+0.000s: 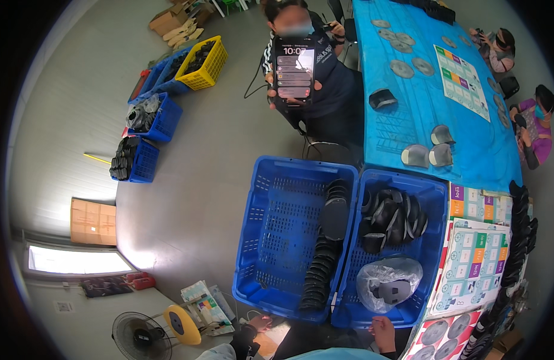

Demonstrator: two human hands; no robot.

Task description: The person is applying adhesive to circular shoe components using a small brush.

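1. Blue plastic crates sit just ahead of our hands: the left crate (277, 240) holds a row of black oval pieces (322, 264).
2. Our left hand (259, 324) rests below that crate's near rim, fingers curled, holding nothing we can make out.
3. Our right hand (382, 331) sits loosely closed below the right crate (433, 204), near a clear bag (388, 282); its grip cannot be told.

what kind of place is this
Most likely a small workshop or factory floor for sorting or assembling parts. Blue plastic crates hold stacks of dark moulded pieces, more filled crates sit on the concrete floor, and people sit at a long blue-covered worktable.
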